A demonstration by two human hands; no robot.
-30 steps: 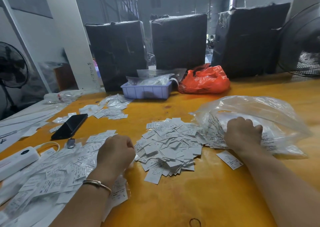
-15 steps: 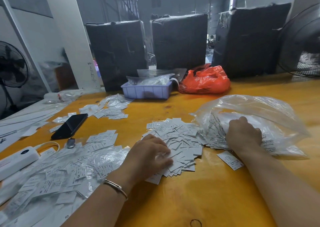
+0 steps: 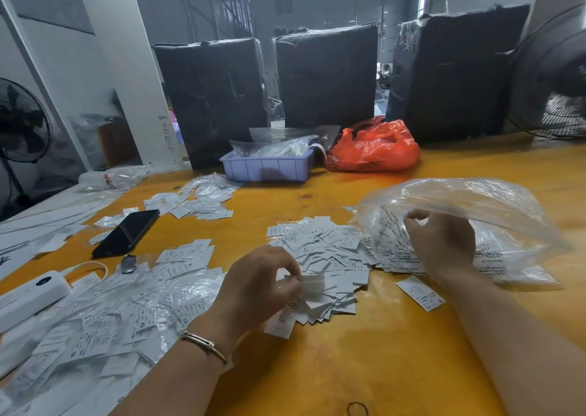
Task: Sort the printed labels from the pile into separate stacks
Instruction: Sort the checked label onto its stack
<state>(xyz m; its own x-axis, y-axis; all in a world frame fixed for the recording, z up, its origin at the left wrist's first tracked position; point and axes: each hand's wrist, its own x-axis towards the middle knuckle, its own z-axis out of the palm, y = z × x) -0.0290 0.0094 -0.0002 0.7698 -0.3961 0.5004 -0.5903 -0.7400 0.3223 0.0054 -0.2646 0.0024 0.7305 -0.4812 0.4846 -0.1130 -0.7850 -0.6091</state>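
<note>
A pile of small white printed labels (image 3: 329,257) lies in the middle of the yellow table (image 3: 364,361). My left hand (image 3: 257,285) hovers at the pile's near left edge and pinches a blurred white label (image 3: 312,284) between its fingertips. My right hand (image 3: 444,244) holds the edge of a large clear plastic bag (image 3: 469,212) at the right, with fingers curled on the film. More labels spread over clear plastic (image 3: 104,317) at the left. One loose label (image 3: 420,292) lies beside my right wrist.
A black phone (image 3: 126,232), a white power strip (image 3: 28,295) and a small group of labels (image 3: 196,204) lie at the left. A lilac tray (image 3: 268,166) and orange bag (image 3: 374,147) stand behind. Black wrapped bales (image 3: 326,76) and fans (image 3: 551,82) line the far edge.
My left hand moved right from the plastic-covered labels onto the middle pile and lifted a label. My right hand rose from pressing the bag and now lifts its edge.
</note>
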